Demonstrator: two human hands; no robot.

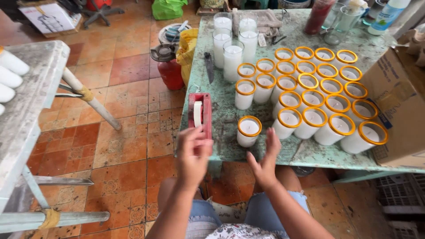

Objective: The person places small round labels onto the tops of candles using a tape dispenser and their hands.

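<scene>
A single candle (249, 131), a glass of white wax with a yellow band round its rim, stands alone near the front edge of the green table (221, 150), between the two hands and apart from the rest. The right hand (264, 160) is spread flat, fingers straight, just beside the glass on its near side and gripping nothing. The left hand (193, 153) is loosely curled over the near end of a red tape dispenser (200, 113), seemingly touching it; whether it actually grips it cannot be told. Judging from how things lie, the banding looks well along: a block of banded candles (316, 95) fills the table to the right in close rows, and the lone glass already wears its band too. What seems left is a cluster of taller plain candles (232, 44) at the back, none of them banded. A knife (209, 66) lies beside those. A cardboard box (396, 104) stands open at the right edge, and a red gas cylinder (168, 66) sits on the tiled floor to the left, next to a yellow bag (187, 51).
</scene>
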